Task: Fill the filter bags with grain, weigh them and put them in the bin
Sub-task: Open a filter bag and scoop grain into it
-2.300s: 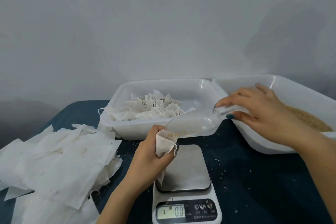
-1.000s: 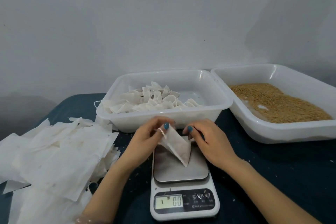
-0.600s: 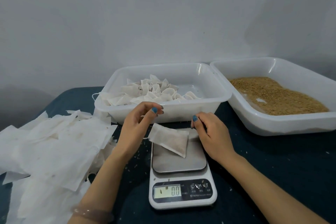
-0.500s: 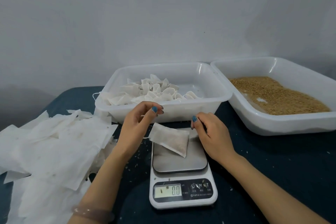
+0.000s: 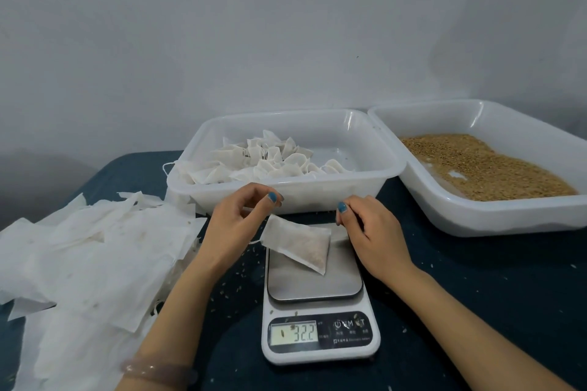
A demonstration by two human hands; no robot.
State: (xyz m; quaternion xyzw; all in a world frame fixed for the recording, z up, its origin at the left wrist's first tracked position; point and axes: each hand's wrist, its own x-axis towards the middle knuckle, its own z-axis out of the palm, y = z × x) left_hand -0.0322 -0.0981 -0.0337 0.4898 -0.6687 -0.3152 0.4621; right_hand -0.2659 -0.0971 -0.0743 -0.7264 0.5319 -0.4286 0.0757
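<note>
A filled white filter bag lies flat on the steel plate of the kitchen scale, its left corner hanging over the plate's edge. The scale's display reads 32.2. My left hand hovers just left of the bag with loosely curled fingers, holding nothing. My right hand sits at the plate's back right corner, fingers relaxed, off the bag. Behind the scale stands the white bin with several filled bags in it.
A white tray of brown grain stands at the right. A heap of empty filter bags covers the left of the dark blue table. Loose grains lie scattered around the scale. A grey wall rises behind.
The scoop left the bag and the filled bag was laid on the scale. Both hands let go of it. The display rose from 0.0 to 32.2.
</note>
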